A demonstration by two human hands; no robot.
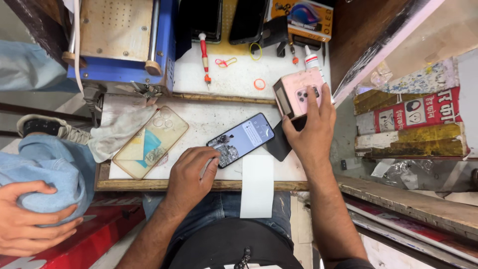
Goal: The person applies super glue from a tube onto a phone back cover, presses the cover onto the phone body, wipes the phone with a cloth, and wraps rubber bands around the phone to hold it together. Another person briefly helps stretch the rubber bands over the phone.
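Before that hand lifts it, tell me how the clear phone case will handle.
The clear phone case looks thin and hollow, so probably light and bendy. It lies flat, unlikely to roll. Its glossy surface may slip on the white worktop.

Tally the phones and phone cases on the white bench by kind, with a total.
Lit phone at the left hand: 1
Pink phone under the right hand: 1
Dark phones at the back: 2
Clear case: 1
Total: 5

1 head cam, close overhead, pointing straight down at workbench (214, 124) w/ own lap at bottom edge.
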